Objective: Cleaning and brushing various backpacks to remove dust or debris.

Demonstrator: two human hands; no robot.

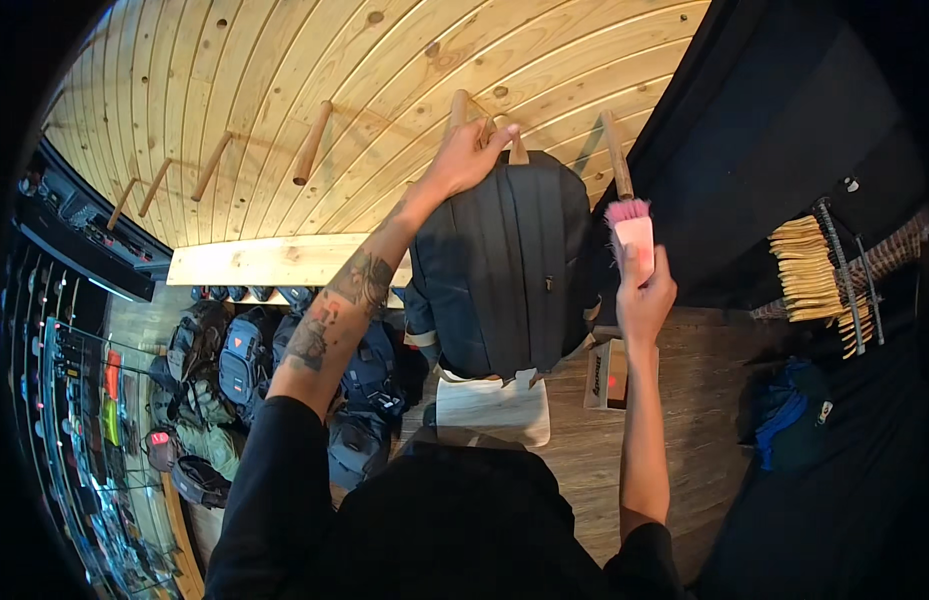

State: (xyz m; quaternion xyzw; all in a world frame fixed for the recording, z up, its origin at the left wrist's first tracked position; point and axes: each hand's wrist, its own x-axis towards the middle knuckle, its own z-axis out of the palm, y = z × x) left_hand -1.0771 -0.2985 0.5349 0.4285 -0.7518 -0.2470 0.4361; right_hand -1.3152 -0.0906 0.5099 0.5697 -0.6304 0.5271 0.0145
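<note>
A black backpack [502,270] hangs in front of me against the wooden wall, its back and straps partly hidden from this angle. My left hand [468,154] grips the tan top loop [518,150] of the backpack, close beside a wooden peg [459,109]. In my right hand [644,289] is a brush [635,236] with pink bristles and a pale block. The bristles point up and away from me, to the right of the backpack and just below the tip of another wooden peg [618,161].
More pegs [313,142] jut from the plank wall above a wooden ledge [269,259]. Several backpacks [247,356] crowd the floor at left, near a glass display case [96,420]. A white stool top [494,409] and an open box [607,375] sit below. Wooden hangers [809,266] hang at right.
</note>
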